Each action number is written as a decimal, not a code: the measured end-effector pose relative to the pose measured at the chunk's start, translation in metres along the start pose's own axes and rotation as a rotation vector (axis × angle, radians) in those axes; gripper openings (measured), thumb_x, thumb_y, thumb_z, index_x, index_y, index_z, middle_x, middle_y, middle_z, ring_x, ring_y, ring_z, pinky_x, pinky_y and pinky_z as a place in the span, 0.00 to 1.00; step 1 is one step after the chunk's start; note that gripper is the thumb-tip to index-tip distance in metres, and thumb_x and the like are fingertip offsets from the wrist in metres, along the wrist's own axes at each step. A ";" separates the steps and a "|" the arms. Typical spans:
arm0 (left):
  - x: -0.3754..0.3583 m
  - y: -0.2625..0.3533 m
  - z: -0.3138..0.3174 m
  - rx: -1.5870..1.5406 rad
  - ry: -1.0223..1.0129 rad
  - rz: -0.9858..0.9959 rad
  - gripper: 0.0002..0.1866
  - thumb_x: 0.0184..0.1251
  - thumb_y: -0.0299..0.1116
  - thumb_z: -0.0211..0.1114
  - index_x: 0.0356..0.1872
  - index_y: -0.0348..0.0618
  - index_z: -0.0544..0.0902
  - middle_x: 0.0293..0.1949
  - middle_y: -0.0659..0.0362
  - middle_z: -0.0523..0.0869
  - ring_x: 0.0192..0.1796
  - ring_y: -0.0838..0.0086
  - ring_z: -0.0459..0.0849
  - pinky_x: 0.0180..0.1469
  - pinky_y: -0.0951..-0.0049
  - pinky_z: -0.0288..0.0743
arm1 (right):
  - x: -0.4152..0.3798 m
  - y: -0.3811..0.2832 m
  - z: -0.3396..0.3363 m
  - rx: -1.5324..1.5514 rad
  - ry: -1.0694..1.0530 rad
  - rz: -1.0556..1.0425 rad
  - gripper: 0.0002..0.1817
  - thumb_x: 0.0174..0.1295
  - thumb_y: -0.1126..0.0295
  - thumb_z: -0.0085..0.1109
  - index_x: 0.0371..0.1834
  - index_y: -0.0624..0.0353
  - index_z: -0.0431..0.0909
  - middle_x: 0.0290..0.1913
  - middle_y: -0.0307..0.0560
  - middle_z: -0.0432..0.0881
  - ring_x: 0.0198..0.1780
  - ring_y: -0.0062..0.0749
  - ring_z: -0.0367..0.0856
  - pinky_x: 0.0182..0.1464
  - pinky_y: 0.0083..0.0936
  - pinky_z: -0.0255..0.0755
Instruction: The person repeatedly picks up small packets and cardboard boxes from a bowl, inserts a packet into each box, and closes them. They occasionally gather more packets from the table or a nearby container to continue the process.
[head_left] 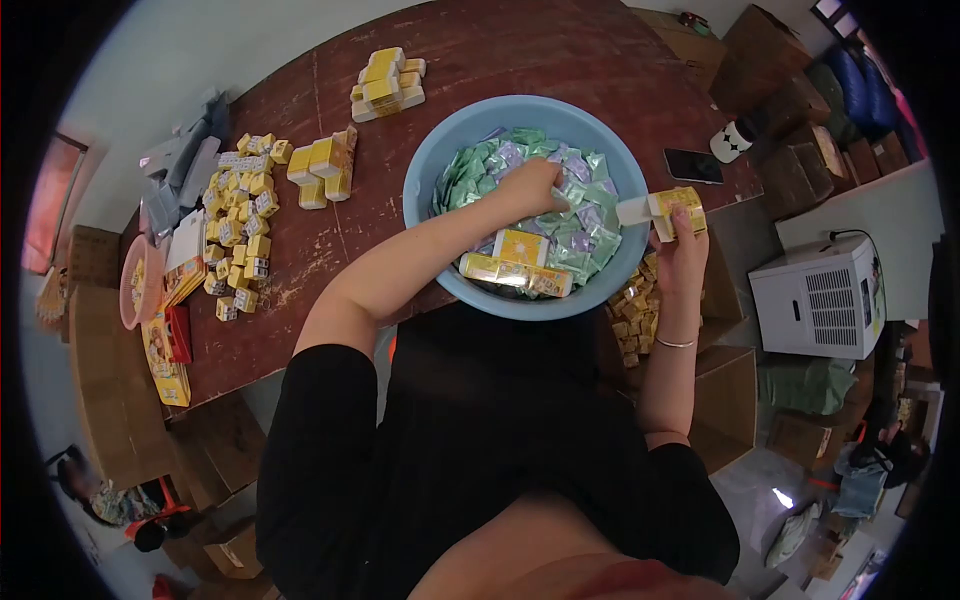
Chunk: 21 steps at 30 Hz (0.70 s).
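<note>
A blue basin (424, 235) stands at the table's near edge, heaped with small green and purple foil packets (598, 252). My left hand (532, 190) is in the basin, its fingers closed at a packet on top of the heap; the fingertips are partly hidden. Past the basin's right rim, my right hand (682, 245) grips a small yellow box (684, 208), with a white flap sticking out towards the basin. On the packets nearest my body lie a yellow carton (521, 246) and a long yellow box (515, 274).
Stacked yellow boxes (383, 82) and another stack (323, 168) stand on the dark red table (480, 50). Many small yellow boxes (240, 215) cover its left side. A phone (693, 166) and a white cup (731, 142) lie right. Below is a carton (728, 395) beside gold pieces (632, 322).
</note>
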<state>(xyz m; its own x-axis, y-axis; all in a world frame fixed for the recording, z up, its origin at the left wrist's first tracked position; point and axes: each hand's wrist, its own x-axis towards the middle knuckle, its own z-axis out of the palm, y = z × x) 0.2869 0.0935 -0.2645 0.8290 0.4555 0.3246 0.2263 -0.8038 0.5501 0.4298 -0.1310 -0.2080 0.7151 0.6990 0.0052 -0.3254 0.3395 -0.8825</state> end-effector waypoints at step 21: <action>-0.019 0.082 -0.070 -0.866 -0.007 -0.354 0.10 0.57 0.33 0.70 0.26 0.35 0.84 0.23 0.58 0.83 0.26 0.75 0.82 0.29 0.76 0.74 | -0.034 0.043 0.070 0.439 -0.224 0.319 0.32 0.63 0.77 0.57 0.70 0.52 0.58 0.60 0.46 0.73 0.58 0.34 0.76 0.45 0.25 0.79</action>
<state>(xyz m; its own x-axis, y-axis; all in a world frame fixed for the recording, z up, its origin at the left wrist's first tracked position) 0.2536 0.0457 -0.1723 0.7885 0.6145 0.0254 0.0087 -0.0524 0.9986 0.3479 -0.0962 -0.2129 0.4070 0.9092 -0.0875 -0.7632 0.2858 -0.5795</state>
